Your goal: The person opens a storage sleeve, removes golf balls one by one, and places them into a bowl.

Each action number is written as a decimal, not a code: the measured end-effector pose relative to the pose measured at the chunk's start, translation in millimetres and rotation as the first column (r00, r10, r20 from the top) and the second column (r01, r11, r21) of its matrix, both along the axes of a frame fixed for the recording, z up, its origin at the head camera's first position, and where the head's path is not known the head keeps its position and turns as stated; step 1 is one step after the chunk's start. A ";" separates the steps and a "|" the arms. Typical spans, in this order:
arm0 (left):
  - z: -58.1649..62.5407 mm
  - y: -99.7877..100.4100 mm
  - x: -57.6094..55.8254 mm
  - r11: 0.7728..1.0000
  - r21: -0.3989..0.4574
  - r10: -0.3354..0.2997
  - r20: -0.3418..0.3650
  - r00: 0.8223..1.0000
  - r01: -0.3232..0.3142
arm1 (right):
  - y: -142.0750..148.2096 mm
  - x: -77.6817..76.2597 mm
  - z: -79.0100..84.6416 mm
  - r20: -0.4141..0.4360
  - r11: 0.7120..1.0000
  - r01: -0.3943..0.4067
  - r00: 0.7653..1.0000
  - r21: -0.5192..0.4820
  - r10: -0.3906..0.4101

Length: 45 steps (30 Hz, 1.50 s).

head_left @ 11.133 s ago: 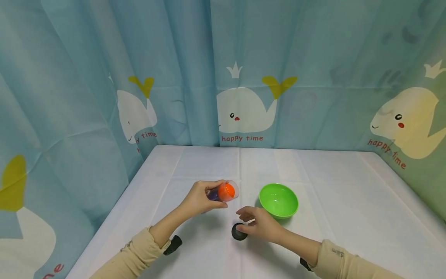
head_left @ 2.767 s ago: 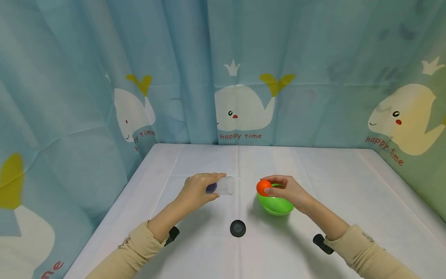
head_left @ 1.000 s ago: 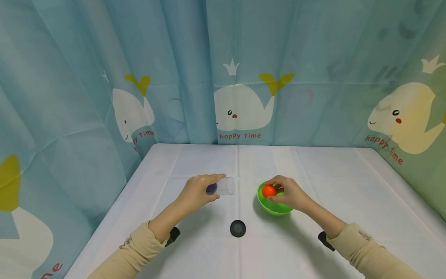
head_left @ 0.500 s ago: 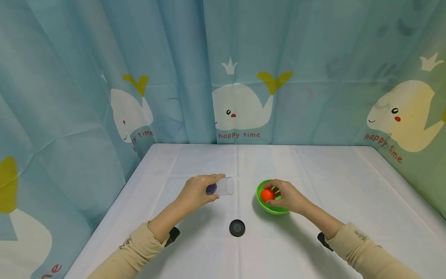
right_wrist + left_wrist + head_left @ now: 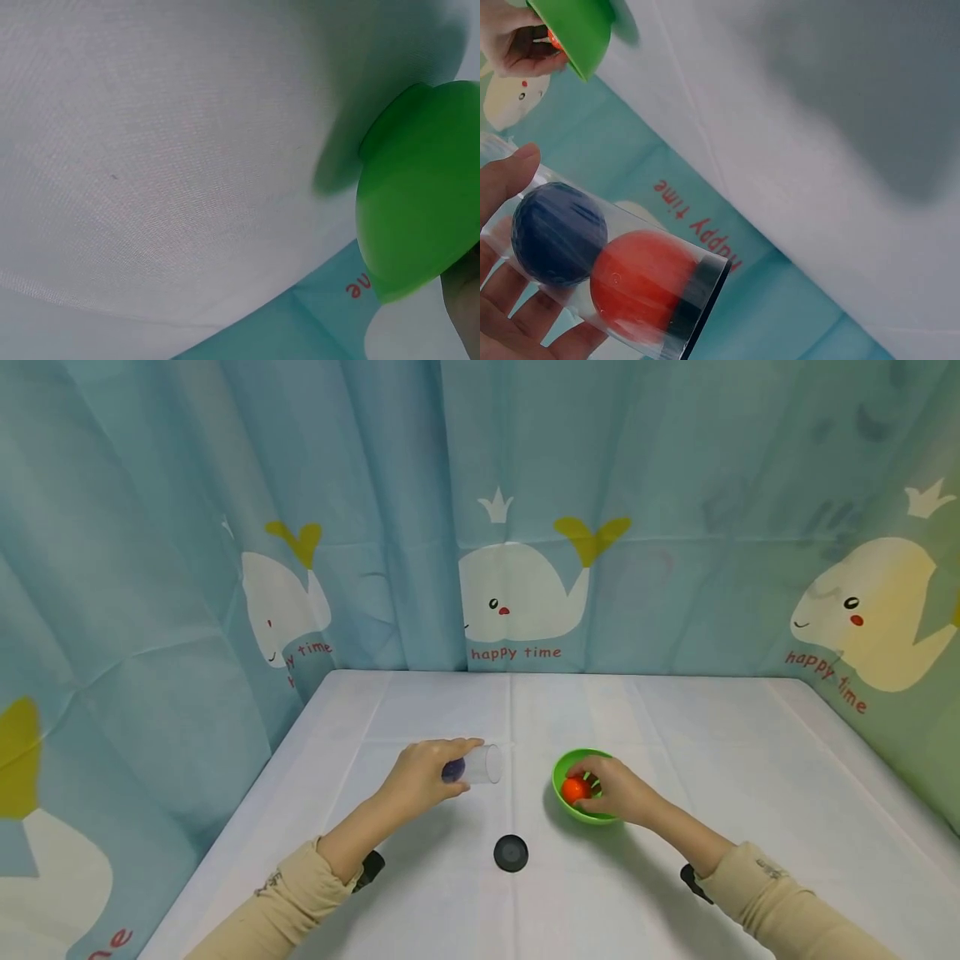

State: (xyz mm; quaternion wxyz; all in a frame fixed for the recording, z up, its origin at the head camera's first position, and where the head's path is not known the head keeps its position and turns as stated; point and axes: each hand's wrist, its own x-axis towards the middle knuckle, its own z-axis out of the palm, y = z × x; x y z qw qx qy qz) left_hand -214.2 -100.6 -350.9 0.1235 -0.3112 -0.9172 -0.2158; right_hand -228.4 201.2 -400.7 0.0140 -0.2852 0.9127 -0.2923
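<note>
My left hand point(image 5: 420, 777) grips a clear plastic tube point(image 5: 480, 764) lying sideways above the table, its uncapped end facing right. Inside, the left wrist view shows a dark blue ball point(image 5: 559, 234) beside a red-orange ball point(image 5: 645, 286), which sits against the black base point(image 5: 694, 307). To the right, my right hand point(image 5: 621, 789) reaches into a green bowl point(image 5: 596, 819), thumb and fingers around another orange ball point(image 5: 575, 790). In the right wrist view the bowl's wall point(image 5: 420, 195) hides the ball and most of that hand.
A round black cap point(image 5: 511, 853) lies on the white table point(image 5: 450, 702), between the two forearms and nearer than the bowl. Behind and at the sides hangs a blue-green curtain point(image 5: 405, 568) with whale prints.
The orange ball at the tube's mouth has come out and travelled right in my right hand, then down into the bowl. The right hand has left the black cap; the left hand keeps the tube.
</note>
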 end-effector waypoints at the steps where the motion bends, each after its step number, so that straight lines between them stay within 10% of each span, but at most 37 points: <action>1: 0.2 -0.1 0.1 1.000 0.000 0.000 0.000 1.000 0.000 | -0.3 -0.5 -0.5 -0.008 1.000 -0.008 1.000 0.007 0.008; 45: 2.7 3.9 3.1 1.000 0.024 0.000 -0.001 1.000 0.000 | -0.9 -2.8 5.6 0.036 1.000 0.017 0.999 0.013 -0.017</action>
